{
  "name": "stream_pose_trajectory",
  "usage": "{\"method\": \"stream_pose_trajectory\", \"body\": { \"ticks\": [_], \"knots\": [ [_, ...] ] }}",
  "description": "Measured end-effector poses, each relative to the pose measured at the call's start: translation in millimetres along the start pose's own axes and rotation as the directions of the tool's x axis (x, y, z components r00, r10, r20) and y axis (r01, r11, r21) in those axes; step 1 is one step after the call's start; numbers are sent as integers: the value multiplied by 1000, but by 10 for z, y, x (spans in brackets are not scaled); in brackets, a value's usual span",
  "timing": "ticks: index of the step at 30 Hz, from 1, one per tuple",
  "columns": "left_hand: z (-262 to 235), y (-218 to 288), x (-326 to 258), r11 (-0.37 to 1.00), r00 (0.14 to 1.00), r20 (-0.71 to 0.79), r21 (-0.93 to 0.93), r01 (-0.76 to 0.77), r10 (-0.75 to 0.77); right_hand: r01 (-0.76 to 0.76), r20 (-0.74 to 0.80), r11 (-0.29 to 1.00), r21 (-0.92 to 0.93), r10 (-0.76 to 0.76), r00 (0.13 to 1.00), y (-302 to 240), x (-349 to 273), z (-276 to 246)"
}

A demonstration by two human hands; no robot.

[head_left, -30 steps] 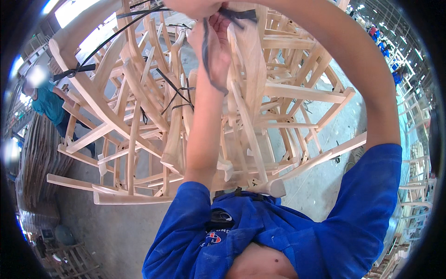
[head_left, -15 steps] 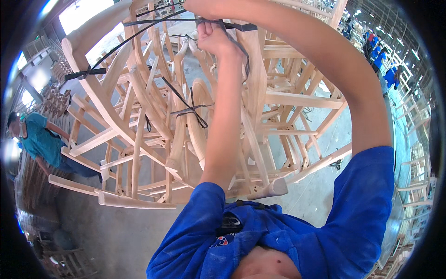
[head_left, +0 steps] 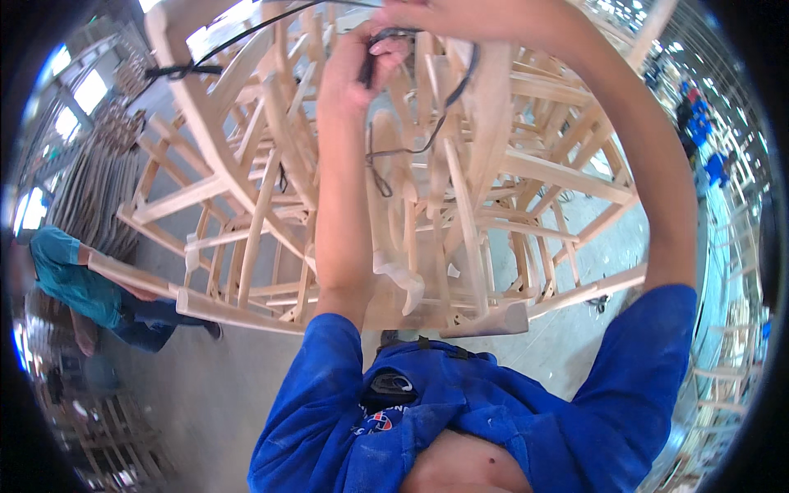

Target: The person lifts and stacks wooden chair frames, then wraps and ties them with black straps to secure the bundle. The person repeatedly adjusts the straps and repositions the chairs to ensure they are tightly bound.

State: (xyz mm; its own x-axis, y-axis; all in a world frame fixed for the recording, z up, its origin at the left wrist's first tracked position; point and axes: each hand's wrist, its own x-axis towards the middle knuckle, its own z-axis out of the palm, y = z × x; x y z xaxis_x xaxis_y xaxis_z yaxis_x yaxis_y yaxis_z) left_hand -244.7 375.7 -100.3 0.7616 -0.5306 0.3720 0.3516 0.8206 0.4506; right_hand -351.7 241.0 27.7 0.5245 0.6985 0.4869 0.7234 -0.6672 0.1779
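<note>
A tall stack of bare wooden chair frames [head_left: 493,107] stands right in front of me. My left hand [head_left: 353,70] is raised at its top, fingers curled closed around a black strap [head_left: 448,99]. The strap's loose end loops down past the wood. Bent over the top, my right hand [head_left: 423,16] is closed at the same strap, close by the left fingers; motion and the picture's upper edge partly hide it. From there a taut stretch of black strap runs left to a knot [head_left: 182,71] on a curved chair part.
At the left a person in a teal shirt [head_left: 66,267] is bent among wooden pieces. Piled wooden slats [head_left: 99,193] stand behind. Several people in blue [head_left: 699,123] are far off at the right, beside a long row of chair frames [head_left: 727,337]. Grey concrete floor [head_left: 230,394] lies below.
My left hand has shifted left and turned, drawing the strap. The loose end now swings in a wider loop. My view has tilted, and the person in teal stands lower in it.
</note>
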Motion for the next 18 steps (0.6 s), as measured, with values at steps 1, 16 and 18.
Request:
{"method": "stream_pose_trajectory", "body": {
  "ticks": [1,16,18],
  "knots": [
    [141,-11,-62,1000,997,68,-4,28,-28,-8,30,1000,12,7,1000,-19,-80,51],
    [514,-700,-365,996,999,-28,83,-31,34,-174,359,984,-33,174,917,-794,-1320,-369],
    [510,-650,-417,997,998,-63,66,-27,31,-392,620,914,104,249,744,-857,-1471,-590]
  ]
}}
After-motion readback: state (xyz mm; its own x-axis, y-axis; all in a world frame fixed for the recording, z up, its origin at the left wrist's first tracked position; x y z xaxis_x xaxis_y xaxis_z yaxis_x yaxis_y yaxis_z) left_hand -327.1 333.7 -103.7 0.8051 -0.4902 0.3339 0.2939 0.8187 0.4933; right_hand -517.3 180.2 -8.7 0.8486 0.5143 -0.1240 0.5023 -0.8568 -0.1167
